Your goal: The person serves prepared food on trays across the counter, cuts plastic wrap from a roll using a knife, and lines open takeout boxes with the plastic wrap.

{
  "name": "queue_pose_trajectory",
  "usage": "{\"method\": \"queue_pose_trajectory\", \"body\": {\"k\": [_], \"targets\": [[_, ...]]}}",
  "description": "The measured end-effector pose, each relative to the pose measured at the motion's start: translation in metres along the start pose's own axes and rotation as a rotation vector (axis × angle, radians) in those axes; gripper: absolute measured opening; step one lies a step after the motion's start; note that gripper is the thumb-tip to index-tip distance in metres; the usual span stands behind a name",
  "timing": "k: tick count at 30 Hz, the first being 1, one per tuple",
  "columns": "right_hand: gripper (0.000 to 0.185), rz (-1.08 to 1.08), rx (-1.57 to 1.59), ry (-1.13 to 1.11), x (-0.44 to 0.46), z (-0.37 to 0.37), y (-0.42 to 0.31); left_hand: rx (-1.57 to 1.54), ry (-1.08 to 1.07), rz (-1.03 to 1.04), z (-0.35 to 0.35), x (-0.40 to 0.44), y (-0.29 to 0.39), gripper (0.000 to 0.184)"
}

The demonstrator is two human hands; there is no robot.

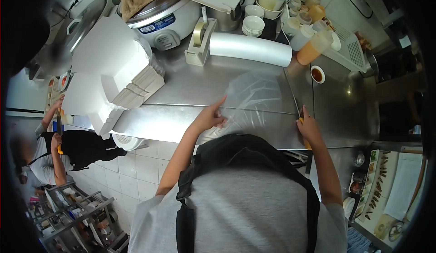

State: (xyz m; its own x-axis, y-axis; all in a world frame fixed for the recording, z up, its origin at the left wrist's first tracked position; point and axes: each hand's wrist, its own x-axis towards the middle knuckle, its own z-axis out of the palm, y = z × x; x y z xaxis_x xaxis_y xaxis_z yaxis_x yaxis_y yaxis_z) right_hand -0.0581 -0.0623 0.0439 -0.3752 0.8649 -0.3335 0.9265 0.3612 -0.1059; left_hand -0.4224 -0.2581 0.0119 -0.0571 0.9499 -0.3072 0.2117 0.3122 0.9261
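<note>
A clear plastic bag or sheet (255, 94) lies on the steel counter (181, 87) in front of my body. At its left edge my left hand (211, 118) pinches the plastic, with the index finger stretched forward. To the right, my right hand (309, 128) is closed around the yellow handle of a long thin knife (294, 94), whose blade points forward over the counter. Beyond the plastic lies a large silvery-white roll (250, 49), beside a tape dispenser (198, 44).
White open boxes (122, 78) are stacked at the left, near a rice cooker (165, 26). Behind right are small bowls (253, 25), squeeze bottles (314, 47) and a sauce dish (318, 74). Another person (50, 146) holds a yellow-handled knife at far left.
</note>
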Motion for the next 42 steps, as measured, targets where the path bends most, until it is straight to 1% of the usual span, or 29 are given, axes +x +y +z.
{"method": "queue_pose_trajectory", "body": {"k": [2, 4, 5, 7, 8, 9, 10, 13, 16, 17, 19, 20, 21, 22, 24, 25, 28, 30, 31, 32, 33, 36, 37, 39, 40, 41, 42], "targets": [[0.075, -0.01, 0.011, -0.008, 0.005, -0.001, -0.002, -0.147, 0.043, 0.0, -0.003, -0.017, 0.015, 0.081], [0.078, -0.004, 0.016, -0.048, 0.01, -0.006, -0.006, -0.209, 0.104, -0.026, -0.012, -0.028, 0.021, 0.075], [0.08, -0.019, 0.009, -0.025, 0.008, -0.008, -0.008, -0.244, 0.137, -0.04, -0.015, -0.033, 0.022, 0.072], [0.084, -0.077, -0.012, 0.019, -0.001, -0.031, -0.029, -0.143, 0.174, -0.04, -0.024, -0.029, 0.005, 0.062], [0.085, -0.14, -0.023, 0.056, 0.0, -0.036, -0.036, -0.093, 0.215, -0.048, -0.034, -0.031, -0.006, 0.057], [0.086, -0.217, -0.029, 0.092, 0.0, -0.037, -0.042, -0.047, 0.246, -0.002, -0.036, -0.033, -0.004, 0.043], [0.087, -0.297, -0.032, 0.126, 0.006, -0.035, -0.052, -0.06, 0.247, -0.01, -0.037, -0.031, -0.007, 0.04], [0.086, -0.585, 0.208, 0.167, 0.03, -0.006, -0.083, -0.067, 0.202, -0.015, -0.038, -0.027, -0.012, 0.035], [0.077, -0.534, 0.458, 0.313, 0.046, 0.031, -0.125, -0.3, 0.165, 0.011, -0.034, -0.026, -0.021, 0.038], [0.068, -0.457, 0.553, 0.215, 0.051, 0.034, -0.134, -0.33, 0.15, 0.044, -0.035, -0.027, -0.029, 0.043], [0.05, -0.299, 0.735, 0.01, 0.058, 0.037, -0.153, -0.054, 0.195, 0.057, -0.04, -0.04, -0.02, 0.045], [0.041, -0.347, 0.734, 0.009, 0.059, 0.038, -0.16, 0.083, 0.214, 0.059, -0.043, -0.048, -0.014, 0.046], [0.032, -0.391, 0.732, 0.005, 0.058, 0.041, -0.165, 0.175, 0.278, 0.058, -0.046, -0.061, 0.004, 0.053], [0.023, -0.434, 0.729, 0.001, 0.055, 0.042, -0.173, 0.28, 0.345, 0.072, -0.05, -0.069, 0.011, 0.055], [0.013, -0.522, 0.78, 0.222, 0.043, 0.036, -0.196, 0.487, 0.482, 0.103, -0.064, -0.083, 0.024, 0.059], [0.009, -0.566, 0.802, 0.333, 0.036, 0.027, -0.212, 0.526, 0.556, 0.123, -0.074, -0.096, 0.041, 0.064], [0.005, -0.699, 0.847, 0.731, 0.017, -0.022, -0.282, 0.518, 0.796, 0.254, -0.113, -0.13, 0.071, 0.062], [0.005, -0.799, 0.835, 0.874, 0.008, -0.059, -0.33, 0.657, 0.982, 0.408, -0.146, -0.152, 0.082, 0.06], [0.005, -0.845, 0.881, 0.917, 0.008, -0.07, -0.352, 0.659, 1.061, 0.44, -0.161, -0.161, 0.084, 0.057], [0.005, -0.895, 0.928, 0.964, 0.009, -0.08, -0.375, 0.649, 1.162, 0.581, -0.177, -0.167, 0.087, 0.053], [0.006, -0.947, 0.976, 1.012, 0.013, -0.088, -0.397, 0.675, 1.203, 0.596, -0.192, -0.177, 0.091, 0.051], [0.007, -0.982, 0.955, 1.033, 0.026, -0.107, -0.457, 0.769, 1.317, 0.587, -0.237, -0.194, 0.081, 0.045], [0.007, -0.994, 0.999, 0.983, 0.035, -0.105, -0.476, 0.728, 1.299, 0.588, -0.255, -0.194, 0.071, 0.05], [0.009, -1.017, 1.085, 0.887, 0.057, -0.096, -0.512, 0.448, 1.297, 0.481, -0.275, -0.194, 0.06, 0.055], [0.01, -0.995, 1.047, 0.825, 0.067, -0.089, -0.523, 0.311, 1.289, 0.434, -0.286, -0.194, 0.056, 0.058], [0.01, -0.973, 1.008, 0.763, 0.08, -0.082, -0.53, 0.253, 1.264, 0.409, -0.298, -0.191, 0.038, 0.065], [0.011, -0.948, 0.968, 0.698, 0.087, -0.077, -0.539, 0.218, 1.255, 0.396, -0.304, -0.191, 0.034, 0.065]]}}
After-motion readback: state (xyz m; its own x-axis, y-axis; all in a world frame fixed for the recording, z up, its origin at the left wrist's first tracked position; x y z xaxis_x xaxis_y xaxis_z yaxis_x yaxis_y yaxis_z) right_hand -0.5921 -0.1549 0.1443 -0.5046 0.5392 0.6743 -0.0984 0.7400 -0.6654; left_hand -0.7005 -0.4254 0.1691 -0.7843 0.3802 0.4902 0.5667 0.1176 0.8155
